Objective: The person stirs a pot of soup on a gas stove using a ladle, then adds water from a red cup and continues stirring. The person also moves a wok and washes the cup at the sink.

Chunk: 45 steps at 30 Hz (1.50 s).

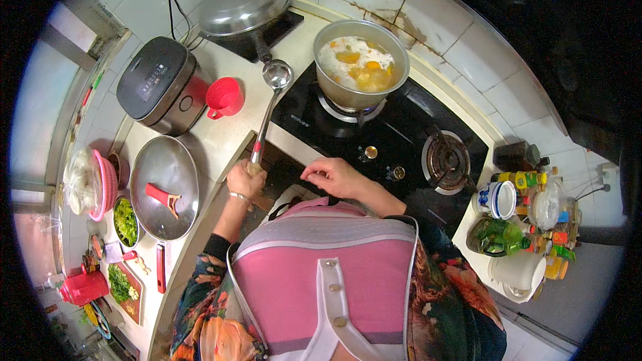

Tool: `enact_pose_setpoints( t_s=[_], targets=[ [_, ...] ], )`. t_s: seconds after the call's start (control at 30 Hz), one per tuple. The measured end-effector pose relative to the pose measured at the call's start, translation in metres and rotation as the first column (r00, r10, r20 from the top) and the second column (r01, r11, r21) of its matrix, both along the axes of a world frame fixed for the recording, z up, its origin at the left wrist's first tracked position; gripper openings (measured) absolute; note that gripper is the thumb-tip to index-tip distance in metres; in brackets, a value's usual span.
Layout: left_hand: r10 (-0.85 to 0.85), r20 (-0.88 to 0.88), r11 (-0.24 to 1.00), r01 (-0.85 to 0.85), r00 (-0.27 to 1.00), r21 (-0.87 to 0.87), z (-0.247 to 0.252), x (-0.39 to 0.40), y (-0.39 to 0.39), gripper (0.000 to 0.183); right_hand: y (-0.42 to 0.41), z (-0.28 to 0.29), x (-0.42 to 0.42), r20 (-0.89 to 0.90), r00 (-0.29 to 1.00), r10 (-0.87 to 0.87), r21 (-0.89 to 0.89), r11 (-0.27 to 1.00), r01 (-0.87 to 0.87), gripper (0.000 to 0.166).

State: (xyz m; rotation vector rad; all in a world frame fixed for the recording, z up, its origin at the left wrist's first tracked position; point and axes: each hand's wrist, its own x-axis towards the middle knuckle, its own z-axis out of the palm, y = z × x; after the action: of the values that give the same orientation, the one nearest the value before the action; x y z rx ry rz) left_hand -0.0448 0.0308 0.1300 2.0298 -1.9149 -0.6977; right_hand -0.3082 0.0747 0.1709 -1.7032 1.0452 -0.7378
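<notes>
My left hand (pixel 246 178) is closed around the handle end of a long metal ladle (pixel 264 128). The ladle's round bowl points away from me, over the counter between the cooker and the pot. My right hand (pixel 331 176) hovers before the gas hob (pixel 321 133), fingers curled and nothing seen in them; whether thumb and fingers touch is unclear. A metal pot (pixel 362 95) stands on the lit left burner, with foamy liquid and orange and yellow pieces inside.
Beyond the ladle is a lidded pan (pixel 244 5). At left are a rice cooker (pixel 158 85), a red plastic cup (pixel 225 97), a large pan lid (pixel 164 170) and a cutting board (pixel 138 286) with chopped greens. Bottles and a green jug (pixel 496 236) crowd the right.
</notes>
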Motion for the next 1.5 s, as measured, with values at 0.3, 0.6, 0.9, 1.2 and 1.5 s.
enact_pose_setpoints(
  t_s=[0.3,0.6,0.9,1.2,1.5],
  targets=[
    [-0.158,-0.257,0.929,0.055,0.953,-0.365,-0.008,-0.010,0.085,0.027,-0.001,-0.013,0.064,-0.120,0.989,0.085,-0.174,0.979,-0.105,0.033],
    [-0.452,-0.326,0.819,0.241,0.830,-0.521,0.065,-0.076,0.047,0.051,-0.010,0.005,0.046,0.379,0.918,-0.118,-0.060,0.987,0.152,0.033],
    [-0.486,-0.227,0.871,0.449,0.844,-0.198,-0.019,-0.043,0.020,0.034,0.001,0.095,-0.132,-0.178,0.837,-0.518,-0.108,0.856,0.506,0.026],
    [-0.261,-0.103,0.939,0.277,0.960,0.205,-0.150,0.015,0.029,0.027,-0.015,0.144,-0.207,-0.774,0.285,-0.565,-0.537,0.825,0.178,0.057],
    [-0.189,-0.088,0.915,0.208,0.978,0.346,-0.163,0.038,0.042,0.031,-0.068,0.133,-0.186,-0.895,-0.030,-0.445,-0.441,0.892,-0.103,0.074]
  ],
)
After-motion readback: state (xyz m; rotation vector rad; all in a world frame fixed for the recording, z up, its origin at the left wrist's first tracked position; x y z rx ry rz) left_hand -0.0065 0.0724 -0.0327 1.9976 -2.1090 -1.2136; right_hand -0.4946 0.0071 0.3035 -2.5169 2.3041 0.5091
